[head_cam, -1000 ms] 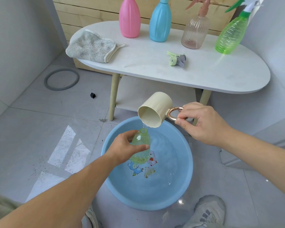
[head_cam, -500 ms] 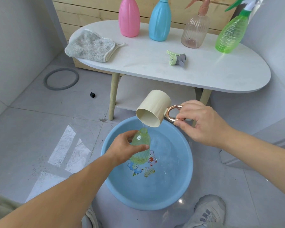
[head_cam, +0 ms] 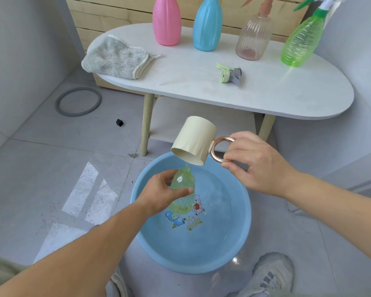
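My left hand is wrapped around a small green bottle, thumb across its front and fingers behind, holding it nearly upright, leaning a little, over the blue basin on the floor. The bottle's open neck points up and some yellowish liquid sits in its lower part. My right hand pinches the rose-gold ring handle of a cream cup between thumb and curled fingers. The cup is tipped steeply, mouth down and to the left, just above the bottle's neck and not touching it. A thin trickle runs from the cup's lip toward the neck. The basin holds shallow water over cartoon pictures on its bottom, and my shoe is just beside its near rim. Behind the basin stands the white desk, carrying a grey cloth at its left end, a pink bottle, a blue bottle, a clear brownish sprayer and a green sprayer along the back, and a loose spray head lying near the middle. On the floor to the left lie a grey ring and a small black cube.
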`<action>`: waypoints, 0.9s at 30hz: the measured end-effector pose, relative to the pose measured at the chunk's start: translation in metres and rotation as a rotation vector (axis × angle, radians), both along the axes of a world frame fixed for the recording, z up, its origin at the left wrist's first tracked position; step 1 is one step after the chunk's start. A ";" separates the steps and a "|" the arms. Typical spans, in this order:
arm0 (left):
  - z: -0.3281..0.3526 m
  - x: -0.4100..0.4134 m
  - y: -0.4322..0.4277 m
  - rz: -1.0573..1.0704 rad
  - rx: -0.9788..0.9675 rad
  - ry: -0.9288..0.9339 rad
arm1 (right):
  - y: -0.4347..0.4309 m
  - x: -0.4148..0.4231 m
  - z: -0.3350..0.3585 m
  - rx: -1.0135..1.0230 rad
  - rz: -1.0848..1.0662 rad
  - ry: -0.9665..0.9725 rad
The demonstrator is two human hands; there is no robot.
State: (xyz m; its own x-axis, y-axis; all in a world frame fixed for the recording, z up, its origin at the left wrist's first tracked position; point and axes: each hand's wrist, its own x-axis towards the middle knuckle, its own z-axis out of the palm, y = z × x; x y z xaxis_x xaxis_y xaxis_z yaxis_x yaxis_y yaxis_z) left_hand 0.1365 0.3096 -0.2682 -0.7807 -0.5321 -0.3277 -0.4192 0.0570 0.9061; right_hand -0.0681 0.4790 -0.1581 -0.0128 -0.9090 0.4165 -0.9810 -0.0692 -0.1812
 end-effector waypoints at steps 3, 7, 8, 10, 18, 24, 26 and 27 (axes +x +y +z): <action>-0.002 0.000 0.001 -0.009 -0.003 0.001 | -0.005 0.002 -0.012 0.066 -0.194 -0.293; -0.004 0.003 0.002 -0.008 0.005 0.004 | -0.012 -0.010 -0.039 0.305 -0.453 -0.567; -0.005 0.003 0.002 -0.007 0.008 0.008 | -0.013 -0.013 -0.049 0.348 -0.478 -0.574; -0.008 0.003 0.001 -0.004 0.011 0.012 | -0.015 -0.017 -0.072 0.416 -0.504 -0.569; -0.020 0.003 -0.002 0.011 0.025 0.008 | -0.009 -0.013 -0.155 0.688 -0.478 -0.431; -0.027 0.002 -0.002 0.002 0.022 -0.016 | -0.010 -0.017 -0.171 0.801 -0.385 -0.315; -0.028 0.003 -0.003 0.002 0.022 -0.015 | -0.011 -0.017 -0.173 0.820 -0.373 -0.311; -0.028 0.003 -0.003 0.001 0.022 -0.013 | -0.011 -0.017 -0.175 0.825 -0.371 -0.315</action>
